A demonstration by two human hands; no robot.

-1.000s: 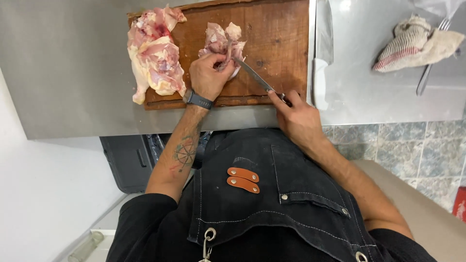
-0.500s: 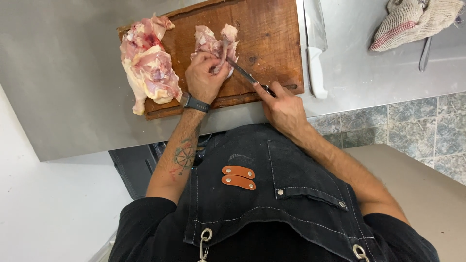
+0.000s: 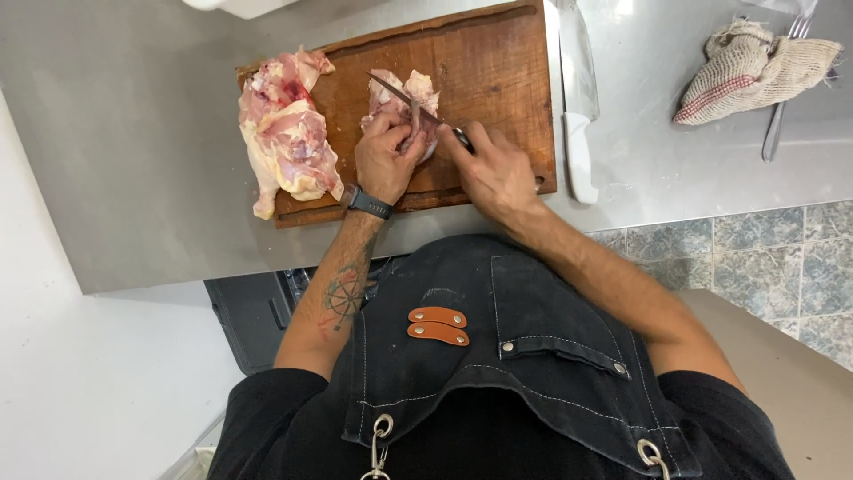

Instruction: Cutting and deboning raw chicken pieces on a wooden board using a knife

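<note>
Chicken piece (image 3: 418,93) on board (image 3: 498,71), centre. Left hand (image 3: 384,160) clamps its 6 o'clock end, fingers closed. Right hand (image 3: 493,169) fisted on knife (image 3: 404,96); blade axis runs 4-to-10 o'clock across meat. Carcass (image 3: 284,133) at 9 o'clock, apart.

Both hands close together, left hand (image 3: 384,162) curled palm-down, right hand (image 3: 494,171) fisted, forearms converging.

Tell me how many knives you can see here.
2. A thin knife is in the right hand, its blade across the chicken piece under the left hand. A white-handled knife lies on the steel counter beside the cutting board.
</note>
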